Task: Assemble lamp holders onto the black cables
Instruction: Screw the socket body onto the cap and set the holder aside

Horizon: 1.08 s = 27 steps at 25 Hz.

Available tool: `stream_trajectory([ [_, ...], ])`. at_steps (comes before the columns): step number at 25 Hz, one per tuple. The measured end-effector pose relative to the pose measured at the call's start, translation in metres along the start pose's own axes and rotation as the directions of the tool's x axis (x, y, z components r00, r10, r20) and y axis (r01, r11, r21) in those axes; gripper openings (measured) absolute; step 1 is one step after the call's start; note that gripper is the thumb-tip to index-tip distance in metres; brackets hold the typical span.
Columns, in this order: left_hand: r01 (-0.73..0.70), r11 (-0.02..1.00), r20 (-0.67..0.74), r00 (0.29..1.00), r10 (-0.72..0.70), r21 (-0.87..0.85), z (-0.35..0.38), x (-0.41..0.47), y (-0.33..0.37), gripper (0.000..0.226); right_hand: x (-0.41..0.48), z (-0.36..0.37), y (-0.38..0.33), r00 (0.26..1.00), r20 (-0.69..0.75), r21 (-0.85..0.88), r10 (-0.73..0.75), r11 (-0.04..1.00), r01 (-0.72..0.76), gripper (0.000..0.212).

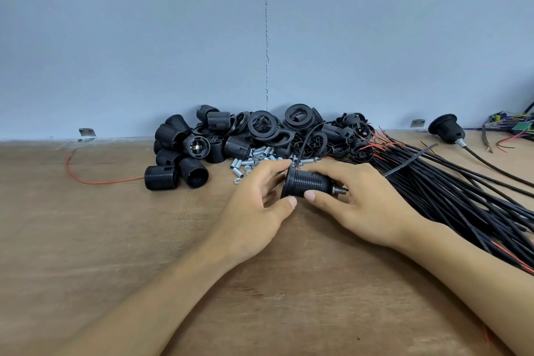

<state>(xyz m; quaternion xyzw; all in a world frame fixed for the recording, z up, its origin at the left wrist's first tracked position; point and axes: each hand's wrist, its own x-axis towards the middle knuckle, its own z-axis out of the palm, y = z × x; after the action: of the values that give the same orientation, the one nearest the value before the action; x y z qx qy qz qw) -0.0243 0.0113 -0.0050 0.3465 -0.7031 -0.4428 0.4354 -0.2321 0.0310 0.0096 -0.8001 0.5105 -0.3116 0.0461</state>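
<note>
Lying on its side just above the middle of the head view, the lamp holder (307, 182) is showing a black ribbed barrel with a wide collar at its nine o'clock end and a short metal stub at its three o'clock end, while a thin black lead and a red strand are rising from the collar end toward twelve o'clock. The left hand (254, 211) is curling round the collar and the right hand (364, 208) is clasping the barrel between thumb and fingers, over the table (86, 225). The pile of black holder parts (260, 130) is sitting at eleven o'clock of it, and the bundle of black cables (450, 191) is fanning out at three o'clock.
</note>
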Motion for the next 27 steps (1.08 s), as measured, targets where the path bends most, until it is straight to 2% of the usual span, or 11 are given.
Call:
stream_trajectory([
  [4, -0.01, 0.996, -0.033, 0.999, 0.007, -0.092, 0.0011, -0.0018, 0.0005, 0.032, -0.0004, 0.0002, 0.0013, 0.999, -0.036, 0.033, 0.032, 0.999, -0.031, 0.036],
  [11, -0.007, 0.983, -0.049, 0.999, -0.002, -0.186, 0.0032, -0.0031, 0.0029, 0.02, -0.0004, 0.0004, 0.0014, 0.997, -0.054, 0.036, 0.054, 0.998, -0.052, 0.035],
  [15, 0.017, 0.983, -0.134, 0.99, -0.043, -0.185, 0.0064, -0.0021, 0.0017, 0.007, -0.0004, 0.0007, 0.0011, 0.996, -0.062, 0.027, 0.057, 0.998, -0.055, 0.039],
  [18, 0.06, 0.976, -0.176, 0.98, -0.098, -0.211, 0.0058, 0.0001, -0.0015, 0.012, -0.0012, -0.0005, -0.0005, 0.997, -0.063, 0.005, 0.033, 0.999, -0.033, 0.039],
  [21, 0.024, 0.995, -0.185, 0.982, -0.042, -0.097, 0.003, -0.0003, -0.0006, 0.026, -0.0009, -0.0015, -0.001, 0.999, -0.043, -0.071, 0.003, 0.997, -0.006, 0.041],
  [27, 0.046, 0.992, -0.195, 0.979, -0.068, -0.115, 0.0024, -0.001, 0.0026, 0.028, -0.0001, -0.0022, -0.0025, 0.999, -0.032, -0.073, 0.001, 0.997, -0.003, 0.039],
])
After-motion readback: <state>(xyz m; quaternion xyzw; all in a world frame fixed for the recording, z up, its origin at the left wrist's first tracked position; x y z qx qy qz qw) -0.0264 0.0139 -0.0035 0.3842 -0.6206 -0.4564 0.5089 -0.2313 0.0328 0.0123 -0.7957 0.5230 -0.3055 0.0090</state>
